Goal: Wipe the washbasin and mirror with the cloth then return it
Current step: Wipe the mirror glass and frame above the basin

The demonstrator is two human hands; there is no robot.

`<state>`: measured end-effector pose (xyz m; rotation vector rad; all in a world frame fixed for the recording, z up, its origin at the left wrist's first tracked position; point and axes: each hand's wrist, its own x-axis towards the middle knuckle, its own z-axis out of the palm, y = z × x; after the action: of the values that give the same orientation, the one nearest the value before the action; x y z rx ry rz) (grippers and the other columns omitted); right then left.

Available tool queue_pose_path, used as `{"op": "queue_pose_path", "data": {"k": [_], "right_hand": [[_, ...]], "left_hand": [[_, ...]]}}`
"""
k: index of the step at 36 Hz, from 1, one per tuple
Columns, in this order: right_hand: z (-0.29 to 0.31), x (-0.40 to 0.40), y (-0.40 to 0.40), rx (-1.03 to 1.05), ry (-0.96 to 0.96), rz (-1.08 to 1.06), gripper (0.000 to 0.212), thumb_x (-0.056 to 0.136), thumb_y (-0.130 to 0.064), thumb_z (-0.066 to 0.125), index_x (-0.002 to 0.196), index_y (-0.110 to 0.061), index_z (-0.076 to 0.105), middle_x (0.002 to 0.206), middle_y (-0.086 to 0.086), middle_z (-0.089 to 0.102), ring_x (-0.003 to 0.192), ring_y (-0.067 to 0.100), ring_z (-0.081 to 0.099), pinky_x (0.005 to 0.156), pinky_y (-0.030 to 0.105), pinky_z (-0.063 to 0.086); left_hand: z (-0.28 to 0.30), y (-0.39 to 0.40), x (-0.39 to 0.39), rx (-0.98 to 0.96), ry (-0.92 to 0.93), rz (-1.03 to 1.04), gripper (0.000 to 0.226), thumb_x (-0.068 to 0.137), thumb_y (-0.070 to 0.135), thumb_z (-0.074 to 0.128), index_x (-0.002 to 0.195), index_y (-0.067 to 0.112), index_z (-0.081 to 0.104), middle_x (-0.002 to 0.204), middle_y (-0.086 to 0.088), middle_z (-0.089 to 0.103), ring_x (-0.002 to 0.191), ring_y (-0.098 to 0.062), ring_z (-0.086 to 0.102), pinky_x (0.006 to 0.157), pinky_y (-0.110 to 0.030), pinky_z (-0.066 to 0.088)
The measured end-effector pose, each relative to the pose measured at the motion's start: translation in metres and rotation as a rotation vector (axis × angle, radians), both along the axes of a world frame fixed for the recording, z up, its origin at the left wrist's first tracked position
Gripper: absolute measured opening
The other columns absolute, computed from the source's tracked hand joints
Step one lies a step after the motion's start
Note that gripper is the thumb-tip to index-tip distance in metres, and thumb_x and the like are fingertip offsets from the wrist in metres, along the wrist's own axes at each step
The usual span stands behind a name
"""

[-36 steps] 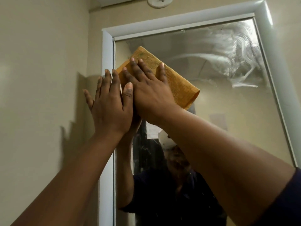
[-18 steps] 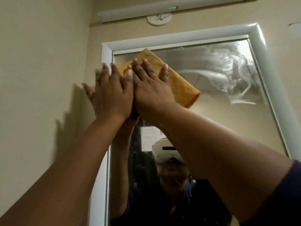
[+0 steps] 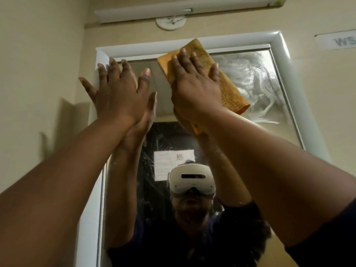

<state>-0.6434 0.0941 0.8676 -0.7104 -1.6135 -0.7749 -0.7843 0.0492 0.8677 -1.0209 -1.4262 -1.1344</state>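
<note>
The orange cloth (image 3: 225, 81) lies flat on the mirror (image 3: 256, 83) near its top edge, under my right hand (image 3: 194, 87), fingers straight and pressing. My left hand (image 3: 117, 93), fingers spread, rests on the mirror's upper left corner, by the white frame (image 3: 285, 60).

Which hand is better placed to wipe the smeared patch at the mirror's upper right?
Right. The right hand already presses the cloth flat beside the smears; the left hand is bare by the frame.
</note>
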Motion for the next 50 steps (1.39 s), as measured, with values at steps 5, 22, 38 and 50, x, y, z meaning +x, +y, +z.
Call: {"op": "queue_pose_path", "data": {"k": [5,22,38,50], "right_hand": [[-0.002,0.025,0.008,-0.03,0.119,-0.004,0.052,0.101,-0.031,0.02,0.151,-0.025,0.008,0.159,-0.005,-0.002,0.145,0.013,-0.005,0.114,0.047,-0.01],[-0.013,0.062,0.021,-0.033,0.059,-0.042,0.052,0.101,-0.04,0.017,0.15,-0.027,0.006,0.159,-0.005,-0.003,0.145,0.014,-0.008,0.114,0.048,-0.01],[-0.033,0.078,0.022,-0.084,0.054,-0.083,0.055,0.101,-0.042,0.018,0.15,-0.026,0.001,0.158,-0.004,-0.01,0.144,0.018,-0.014,0.111,0.051,-0.014],[-0.004,0.09,0.024,-0.042,-0.028,-0.048,0.055,0.1,-0.044,0.023,0.15,-0.028,0.009,0.159,-0.006,-0.002,0.145,0.014,-0.008,0.114,0.051,-0.012]], "left_hand": [[0.01,0.0,0.001,0.014,0.03,0.008,0.066,0.096,0.054,0.013,0.148,0.016,0.017,0.158,-0.007,0.01,0.146,-0.024,0.003,0.11,-0.062,-0.01],[0.03,0.021,0.068,-0.018,0.263,-0.058,0.067,0.094,0.057,0.011,0.147,0.018,0.023,0.156,-0.003,0.019,0.146,-0.022,0.006,0.111,-0.064,-0.005],[0.027,0.023,0.091,-0.102,0.26,0.021,0.071,0.093,0.06,0.008,0.147,0.017,0.021,0.158,-0.006,0.011,0.146,-0.018,0.009,0.106,-0.064,-0.015],[0.019,0.023,0.107,-0.096,0.302,0.038,0.06,0.097,0.05,0.015,0.146,0.017,0.025,0.157,-0.004,0.016,0.145,-0.02,0.013,0.105,-0.066,-0.012]]}}
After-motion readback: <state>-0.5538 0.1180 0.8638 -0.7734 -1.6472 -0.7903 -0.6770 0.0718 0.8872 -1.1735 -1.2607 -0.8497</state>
